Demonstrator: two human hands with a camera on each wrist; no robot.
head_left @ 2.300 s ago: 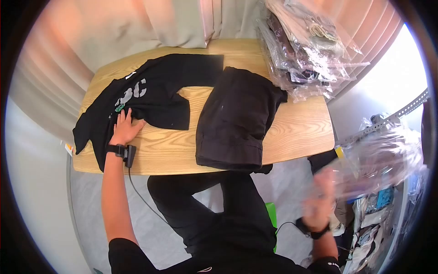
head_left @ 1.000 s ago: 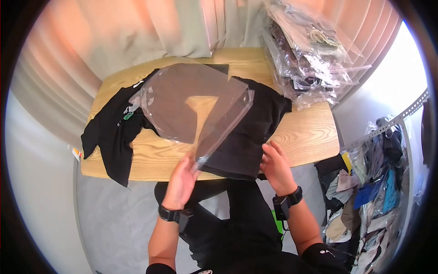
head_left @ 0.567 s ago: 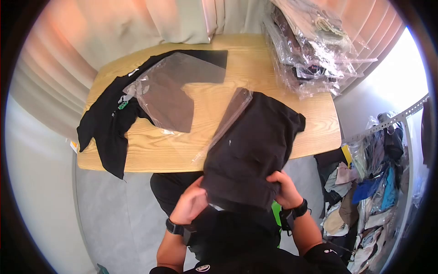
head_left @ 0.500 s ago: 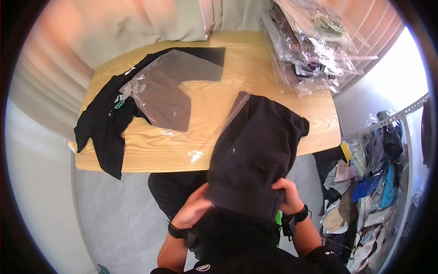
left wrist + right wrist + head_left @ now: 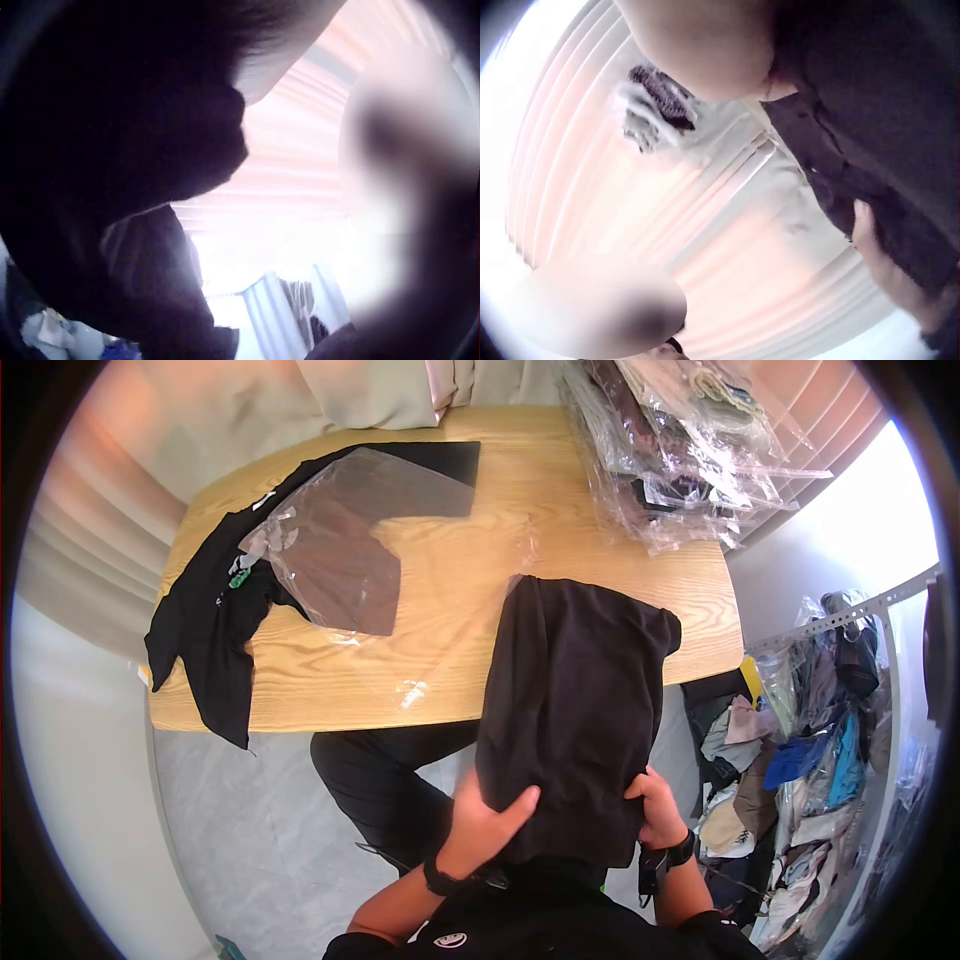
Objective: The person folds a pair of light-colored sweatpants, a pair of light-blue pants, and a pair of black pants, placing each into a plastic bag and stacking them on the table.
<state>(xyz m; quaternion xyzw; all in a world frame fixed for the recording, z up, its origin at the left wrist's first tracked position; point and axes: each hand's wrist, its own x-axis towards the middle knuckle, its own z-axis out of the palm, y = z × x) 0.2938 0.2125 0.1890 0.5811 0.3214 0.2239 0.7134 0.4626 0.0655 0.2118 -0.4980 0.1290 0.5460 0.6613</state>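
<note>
A folded black garment (image 5: 580, 710) is tilted up toward my body over the table's front edge, its far end close over the tabletop. My left hand (image 5: 490, 825) grips its lower left side, thumb laid across the front. On the lower right edge, my right hand (image 5: 662, 818) pinches it with the thumb on top. A clear plastic bag (image 5: 345, 550) lies flat on the table, partly over a black T-shirt (image 5: 225, 680) with grey and green print. Dark cloth fills much of the left wrist view. Both hands show against the garment (image 5: 900, 150) in the right wrist view.
Several bagged garments (image 5: 680, 450) are piled at the table's (image 5: 450, 660) back right corner. To the right, a metal rack (image 5: 850, 622) stands by clothes heaped low down (image 5: 760, 790). A curtain (image 5: 300, 400) hangs along the back edge.
The right hand brought the clear bag from the right, and it now lies over the T-shirt. The left hand left the shirt. Both hands took the folded garment and drew it toward my body.
</note>
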